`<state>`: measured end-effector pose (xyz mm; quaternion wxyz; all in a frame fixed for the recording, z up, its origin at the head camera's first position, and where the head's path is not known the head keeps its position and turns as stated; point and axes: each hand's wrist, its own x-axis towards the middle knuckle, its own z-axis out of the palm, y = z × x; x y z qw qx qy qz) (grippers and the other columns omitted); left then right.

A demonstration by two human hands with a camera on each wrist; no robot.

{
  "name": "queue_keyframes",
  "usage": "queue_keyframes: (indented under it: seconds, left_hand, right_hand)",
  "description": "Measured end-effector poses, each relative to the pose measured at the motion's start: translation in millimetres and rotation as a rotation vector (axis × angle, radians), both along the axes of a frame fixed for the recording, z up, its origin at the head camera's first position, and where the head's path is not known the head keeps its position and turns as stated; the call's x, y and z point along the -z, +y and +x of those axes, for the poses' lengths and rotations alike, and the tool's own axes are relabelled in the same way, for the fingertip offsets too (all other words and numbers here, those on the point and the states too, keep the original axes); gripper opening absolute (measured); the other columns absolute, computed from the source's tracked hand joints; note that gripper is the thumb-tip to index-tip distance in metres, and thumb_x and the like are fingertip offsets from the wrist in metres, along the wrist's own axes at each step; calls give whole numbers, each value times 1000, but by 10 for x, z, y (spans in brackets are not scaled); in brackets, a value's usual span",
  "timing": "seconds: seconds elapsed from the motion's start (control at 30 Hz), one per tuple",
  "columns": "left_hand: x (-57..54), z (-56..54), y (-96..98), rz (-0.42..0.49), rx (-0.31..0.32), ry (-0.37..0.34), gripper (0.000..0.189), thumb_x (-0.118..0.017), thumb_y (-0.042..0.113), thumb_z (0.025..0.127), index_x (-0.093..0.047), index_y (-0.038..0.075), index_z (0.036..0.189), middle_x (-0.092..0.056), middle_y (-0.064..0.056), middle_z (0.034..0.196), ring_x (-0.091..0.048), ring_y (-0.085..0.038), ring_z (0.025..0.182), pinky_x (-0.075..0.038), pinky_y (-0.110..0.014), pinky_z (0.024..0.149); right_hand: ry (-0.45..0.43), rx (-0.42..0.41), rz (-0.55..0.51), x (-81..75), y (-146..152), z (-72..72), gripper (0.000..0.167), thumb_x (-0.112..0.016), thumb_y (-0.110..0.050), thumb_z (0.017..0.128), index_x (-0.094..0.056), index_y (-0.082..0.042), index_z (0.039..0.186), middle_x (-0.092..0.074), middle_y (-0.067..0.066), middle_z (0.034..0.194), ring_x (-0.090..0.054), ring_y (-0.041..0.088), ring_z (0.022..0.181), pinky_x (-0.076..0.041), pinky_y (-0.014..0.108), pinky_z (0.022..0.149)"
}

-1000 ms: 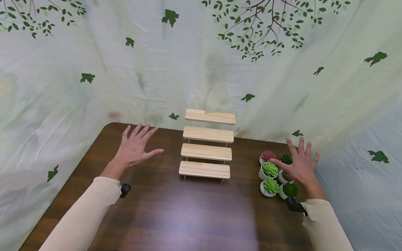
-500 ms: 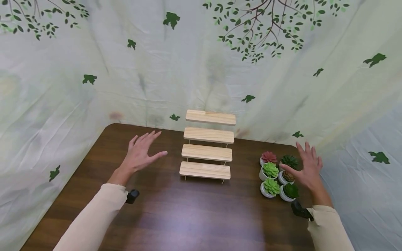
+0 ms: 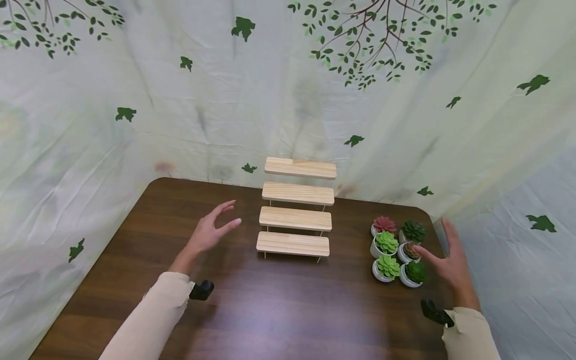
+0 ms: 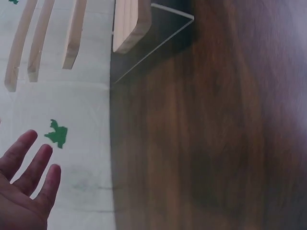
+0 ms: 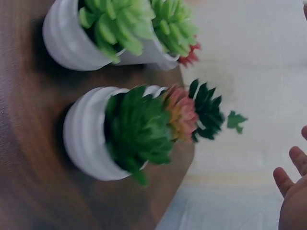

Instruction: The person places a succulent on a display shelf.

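Observation:
My left hand [image 3: 209,234] hovers over the table left of a tiered wooden shelf [image 3: 293,243], fingers spread and nothing in it. The left wrist view shows several of its fingers beside the ends of the shelf boards [image 4: 132,24]. At the right, my right hand [image 3: 452,265] hangs in the air just right of a cluster of small potted succulents, thumb towards them and holding nothing. In white pots stand light green succulents [image 3: 388,267], a dark green one [image 3: 415,272], a reddish brown one [image 3: 410,251], another dark green one [image 3: 413,231] and a red one [image 3: 384,224].
The shelf's several boards rise in steps on thin clear supports near the back edge of the brown wooden table [image 3: 270,310]. Behind and at both sides hangs a pale cloth [image 3: 270,100] printed with leaves and branches.
My left hand has moved right and slightly towards me, its fingers drawing closer together. My right hand has moved right and towards me, off the plants. Shelf and pots stay put.

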<state>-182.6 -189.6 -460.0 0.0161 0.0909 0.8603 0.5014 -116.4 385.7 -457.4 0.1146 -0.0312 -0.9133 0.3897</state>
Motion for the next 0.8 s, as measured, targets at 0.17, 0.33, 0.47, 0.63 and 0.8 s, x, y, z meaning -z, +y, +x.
queue_keyframes:
  seconds: [0.17, 0.33, 0.47, 0.63, 0.8]
  left_hand:
    - [181, 12, 84, 180, -38, -69, 52, -61, 31, 96, -45, 8, 140, -53, -23, 134, -49, -39, 124, -42, -53, 102]
    - [364, 47, 192, 293, -97, -145, 44, -59, 24, 98, -49, 1, 134, -56, -27, 128, -57, -35, 113, -48, -47, 97]
    - [501, 70, 272, 379, -138, -230, 46, -58, 21, 98, -45, -1, 136, -56, -30, 127, -62, -36, 106, -49, -50, 95]
    - [653, 104, 358, 426, -153, -321, 55, -58, 22, 98, -34, 0, 143, -57, -27, 128, -61, -38, 105, -52, -47, 92]
    - [812, 145, 421, 461, -165, -379, 53, -58, 22, 98, -37, -1, 142, -56, -28, 127, -64, -31, 98, -55, -38, 86]
  right_hand:
    - [-25, 68, -30, 130, 33, 112, 93, -72, -28, 86, -12, -18, 155, -10, 21, 159, -8, 46, 143, -12, 74, 105]
    - [-33, 133, -100, 253, 56, 213, 90, -73, -25, 86, -17, -12, 154, -15, 21, 158, -13, 43, 143, -16, 69, 109]
    - [-41, 158, -148, 361, 93, 280, 89, -74, -20, 85, -18, -10, 154, -18, 19, 158, -16, 40, 143, -18, 64, 111]
    - [-68, 162, -163, 489, 128, 357, 90, -75, -17, 85, -18, -9, 154, -20, 20, 157, -15, 40, 143, -16, 62, 113]
    - [-95, 219, -219, 632, 84, 396, 90, -76, -17, 84, -19, -11, 154, -24, 21, 155, -19, 39, 142, -18, 60, 113]
